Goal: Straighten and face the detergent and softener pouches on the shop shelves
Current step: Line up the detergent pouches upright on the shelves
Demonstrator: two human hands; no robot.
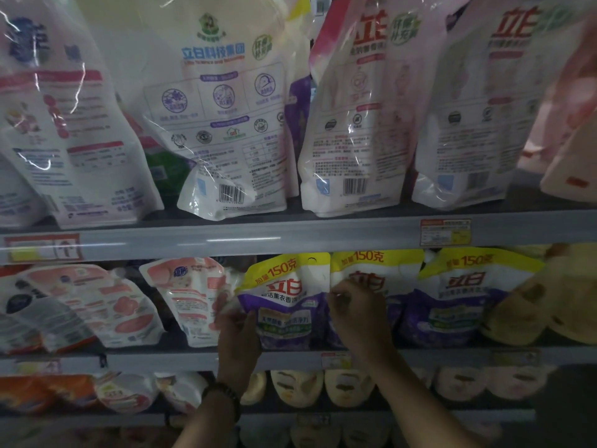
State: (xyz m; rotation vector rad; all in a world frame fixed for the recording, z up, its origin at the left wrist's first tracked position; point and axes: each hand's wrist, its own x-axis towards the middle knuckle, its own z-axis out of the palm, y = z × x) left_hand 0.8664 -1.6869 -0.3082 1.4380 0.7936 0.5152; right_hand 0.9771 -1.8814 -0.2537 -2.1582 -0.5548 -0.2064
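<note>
Both hands at a purple pouch (284, 305) on the middle shelf (161, 359).

The left hand (237, 334) clamps the pouch's left edge, thumb in front. The right hand (358, 315) sits curled at its right edge, but I cannot tell whether it pinches this pouch or the next pouch (378, 270) to the right. The pouch stands upright, long axis vertical, label facing near, top leaning slightly left. It is likely soft, heavy and sloshy, with slick film; holding both side seams low, not the floppy top, should steady it.
</note>
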